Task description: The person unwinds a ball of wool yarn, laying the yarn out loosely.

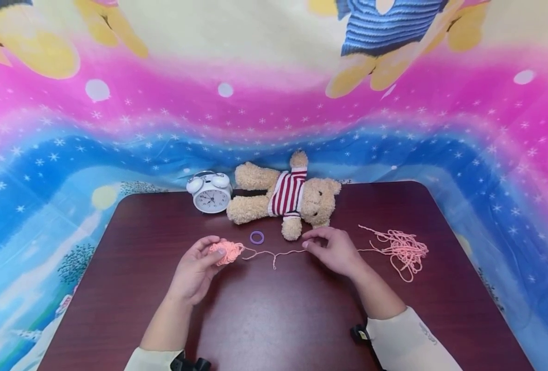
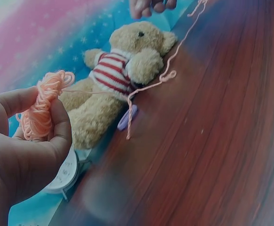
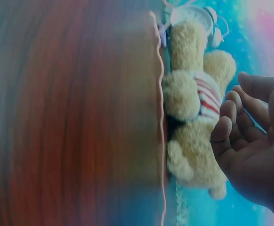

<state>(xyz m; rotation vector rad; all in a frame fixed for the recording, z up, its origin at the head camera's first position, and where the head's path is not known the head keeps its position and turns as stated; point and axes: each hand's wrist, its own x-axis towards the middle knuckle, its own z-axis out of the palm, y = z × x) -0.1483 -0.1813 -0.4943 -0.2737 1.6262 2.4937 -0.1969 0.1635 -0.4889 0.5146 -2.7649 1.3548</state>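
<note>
My left hand (image 1: 195, 268) grips a small wound bundle of peach yarn (image 1: 227, 252) between thumb and fingers, as the left wrist view also shows. From that bundle a thin strand (image 2: 148, 88) runs across the table to the right, with a small loop and a loose end along it. My right hand (image 1: 334, 250) hovers over this strand with fingers loosely bent; in the right wrist view the strand (image 3: 161, 117) lies apart from the fingertips (image 3: 222, 126), and nothing is pinched. A loose tangle of peach yarn (image 1: 404, 250) lies on the table to the right.
A plush bear (image 1: 285, 193) in a red-and-white striped shirt lies on its side at the back of the dark wooden table (image 1: 274, 330). Left of it stands a white twin-bell alarm clock (image 1: 210, 193). A purple ring (image 1: 257, 237) lies in front of the bear. Printed cloth (image 1: 274, 103) hangs behind.
</note>
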